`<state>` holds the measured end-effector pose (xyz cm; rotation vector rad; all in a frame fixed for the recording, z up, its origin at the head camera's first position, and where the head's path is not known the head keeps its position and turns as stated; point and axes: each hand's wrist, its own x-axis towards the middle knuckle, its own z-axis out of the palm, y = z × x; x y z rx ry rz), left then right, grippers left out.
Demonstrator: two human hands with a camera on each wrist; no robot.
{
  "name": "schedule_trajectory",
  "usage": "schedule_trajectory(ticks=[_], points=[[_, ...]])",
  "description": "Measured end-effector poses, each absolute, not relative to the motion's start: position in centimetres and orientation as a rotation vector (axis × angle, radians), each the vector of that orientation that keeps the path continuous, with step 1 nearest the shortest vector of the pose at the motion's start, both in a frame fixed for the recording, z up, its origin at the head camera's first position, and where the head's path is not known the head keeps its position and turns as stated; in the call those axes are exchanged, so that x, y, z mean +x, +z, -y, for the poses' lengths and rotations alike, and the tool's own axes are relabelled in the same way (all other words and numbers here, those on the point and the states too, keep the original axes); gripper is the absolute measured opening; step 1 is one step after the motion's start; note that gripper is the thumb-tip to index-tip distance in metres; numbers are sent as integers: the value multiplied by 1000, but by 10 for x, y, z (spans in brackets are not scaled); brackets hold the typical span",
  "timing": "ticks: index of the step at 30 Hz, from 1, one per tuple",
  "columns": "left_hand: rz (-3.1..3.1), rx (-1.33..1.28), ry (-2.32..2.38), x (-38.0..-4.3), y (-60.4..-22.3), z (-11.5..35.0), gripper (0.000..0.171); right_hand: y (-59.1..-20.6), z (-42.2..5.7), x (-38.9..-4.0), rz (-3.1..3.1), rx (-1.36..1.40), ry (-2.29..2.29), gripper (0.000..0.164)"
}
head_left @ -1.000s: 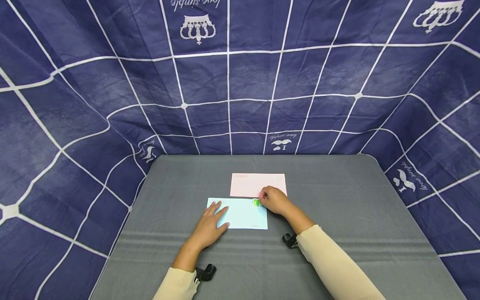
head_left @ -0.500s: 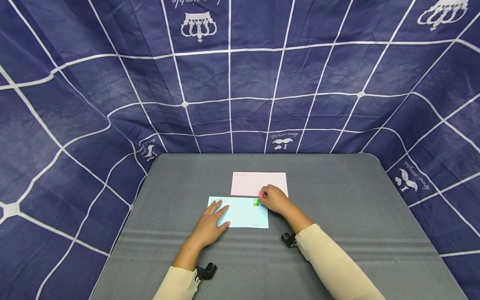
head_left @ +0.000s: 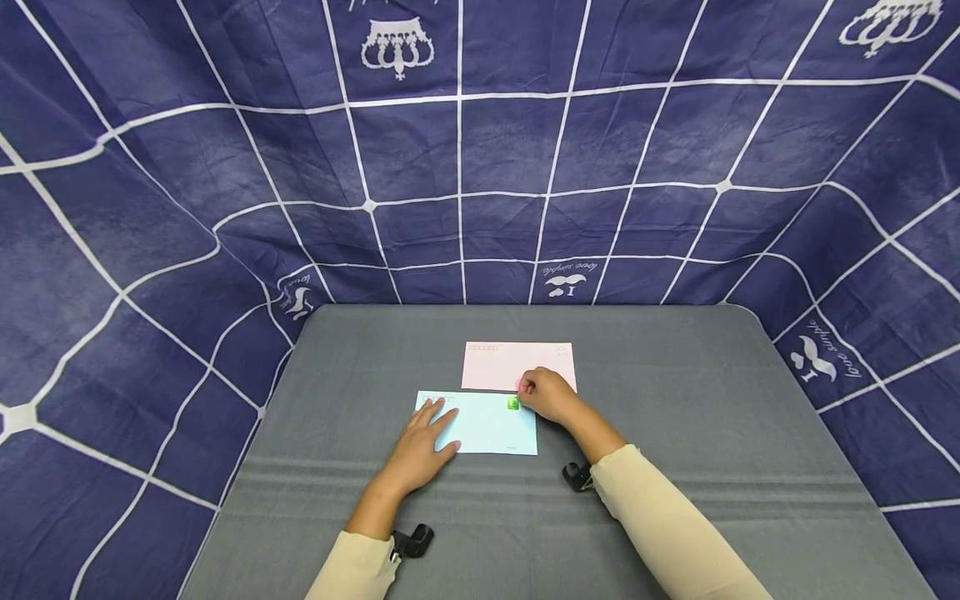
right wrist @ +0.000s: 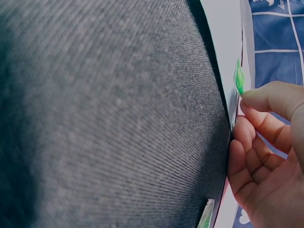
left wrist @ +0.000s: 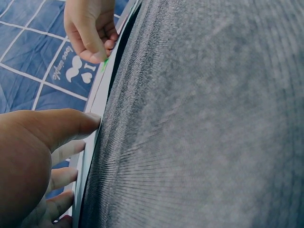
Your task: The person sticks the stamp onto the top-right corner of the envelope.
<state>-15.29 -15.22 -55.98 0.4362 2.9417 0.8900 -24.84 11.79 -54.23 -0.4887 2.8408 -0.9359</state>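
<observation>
A light blue envelope lies on the grey table, its printed boxes at the top left. My left hand rests on the envelope's left part with fingers spread; in the left wrist view its thumb lies along the near edge. At the top right corner, my right hand pinches a small green stamp by its edge between thumb and forefinger. The right wrist view shows the stamp tilted and slightly bent against the envelope. Whether its whole underside touches the paper, I cannot tell.
A pink envelope lies just behind the blue one, partly covered by the right hand. Another small green and white piece shows at the bottom of the right wrist view. Dark blue checked cloth hangs behind the grey table.
Both hands hold nearly the same places. The stamp's white border showed more a second ago, so its tilt has changed slightly. The head view has shifted a little.
</observation>
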Motion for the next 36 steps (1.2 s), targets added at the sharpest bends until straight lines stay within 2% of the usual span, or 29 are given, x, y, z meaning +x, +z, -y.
schedule_trajectory(ticks=[36], points=[[-2952,452,889,-154,-562,153,57,-550,-116,-249,-2823,-390,-996,12]])
